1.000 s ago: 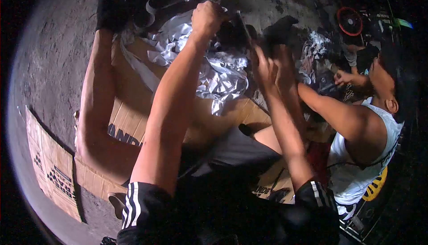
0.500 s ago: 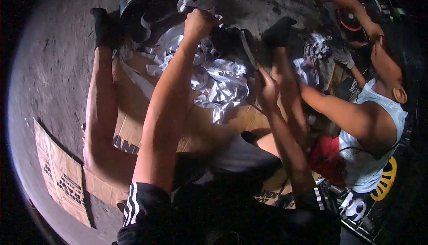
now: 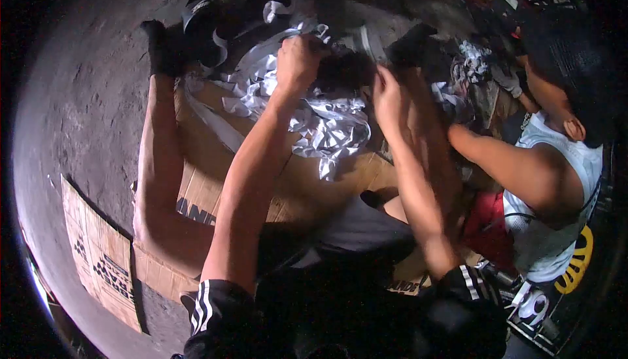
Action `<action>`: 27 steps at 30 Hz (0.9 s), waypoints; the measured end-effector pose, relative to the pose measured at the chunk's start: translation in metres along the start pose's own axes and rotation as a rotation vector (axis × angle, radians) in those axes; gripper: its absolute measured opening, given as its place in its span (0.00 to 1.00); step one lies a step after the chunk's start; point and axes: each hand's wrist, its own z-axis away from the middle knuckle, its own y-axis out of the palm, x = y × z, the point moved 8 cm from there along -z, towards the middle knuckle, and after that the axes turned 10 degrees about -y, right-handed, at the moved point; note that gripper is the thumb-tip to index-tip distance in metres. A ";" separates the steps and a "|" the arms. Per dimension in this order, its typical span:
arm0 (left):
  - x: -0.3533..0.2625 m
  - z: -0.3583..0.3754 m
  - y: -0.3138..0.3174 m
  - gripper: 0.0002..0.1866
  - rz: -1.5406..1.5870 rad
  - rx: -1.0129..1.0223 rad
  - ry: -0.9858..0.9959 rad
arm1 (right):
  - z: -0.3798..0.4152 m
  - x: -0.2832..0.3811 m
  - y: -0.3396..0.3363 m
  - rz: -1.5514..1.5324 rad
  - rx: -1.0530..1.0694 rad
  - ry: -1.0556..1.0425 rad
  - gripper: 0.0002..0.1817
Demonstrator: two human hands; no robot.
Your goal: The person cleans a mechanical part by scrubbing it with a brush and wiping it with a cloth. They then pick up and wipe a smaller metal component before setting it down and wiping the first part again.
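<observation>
My left hand (image 3: pixel 299 65) is closed in a fist over the pile; whatever it grips is hidden. Between my hands lies a dark mass (image 3: pixel 343 70), too dim to make out. My right hand (image 3: pixel 391 101) has its fingers pinched at the lower end of a narrow pale strip (image 3: pixel 371 45), which is blurred and points up and away. Shiny white scraps (image 3: pixel 333 130) lie crumpled below and left of the dark mass, between my outstretched legs, partly on brown cardboard (image 3: pixel 294 189).
Beside me on the right sits a person in a white top (image 3: pixel 540 228), and a dark-clothed person (image 3: pixel 569 58) is beyond. Dark footwear (image 3: pixel 201 16) lies at upper left. A cardboard piece (image 3: pixel 101 254) is at lower left, a yellow slotted part (image 3: pixel 575 261) at right.
My left hand has lowered toward the pile. My right hand has risen slightly, with the pale strip now more blurred. A dark-clothed person shows more at upper right.
</observation>
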 end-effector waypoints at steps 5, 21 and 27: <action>0.003 -0.009 0.007 0.14 0.015 0.069 0.010 | -0.008 -0.002 -0.002 0.093 0.021 -0.084 0.17; 0.059 -0.138 0.065 0.22 -0.533 0.179 0.207 | 0.035 0.000 0.000 0.223 -0.059 -0.073 0.17; 0.069 -0.134 0.055 0.21 -0.397 0.096 0.085 | 0.044 0.003 0.008 0.087 -0.111 -0.036 0.18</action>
